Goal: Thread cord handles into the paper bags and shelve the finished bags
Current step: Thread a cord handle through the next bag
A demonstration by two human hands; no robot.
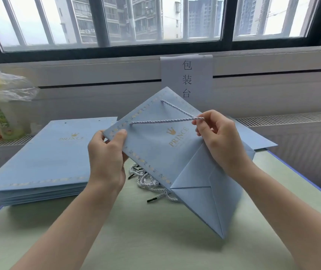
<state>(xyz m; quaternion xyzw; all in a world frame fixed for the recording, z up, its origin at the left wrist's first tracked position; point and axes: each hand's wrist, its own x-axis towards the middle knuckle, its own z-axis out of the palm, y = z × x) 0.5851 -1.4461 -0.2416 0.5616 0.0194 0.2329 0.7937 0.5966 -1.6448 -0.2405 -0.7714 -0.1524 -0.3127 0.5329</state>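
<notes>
Paper bags were what we had before us, and the largest lot of them was the flat stack [45, 158] lying on the pale green table [146, 240] to our left, its top bag showing an empty punched hole near the far edge and no cord, so we judged those were yet to be threaded. The bag in hand [161, 147] was held tilted above the table's middle, folded flat, its folded bottom pointing down toward us and its mouth edge up and away. Our left hand [106, 158] gripped the bag's left edge, thumb on the printed face and fingers behind. Our right hand [217, 137] pinched the middle of the cord handle [175, 118], drawn out taut from both holes on that face. We judged this step to be seating the handle: the pull should be steady and straight away from the holes, gentle enough not to tear the paper, with the left hand bracing close to the mouth edge; whether the ends were knotted inside we could not tell. Under the bag a small heap of loose cords [148, 182] lay on the table. Far left, a clear plastic bag [6, 86] held something yellowish, beside a green carton [4, 121] whose contents were hidden. No shelf was in view.
</notes>
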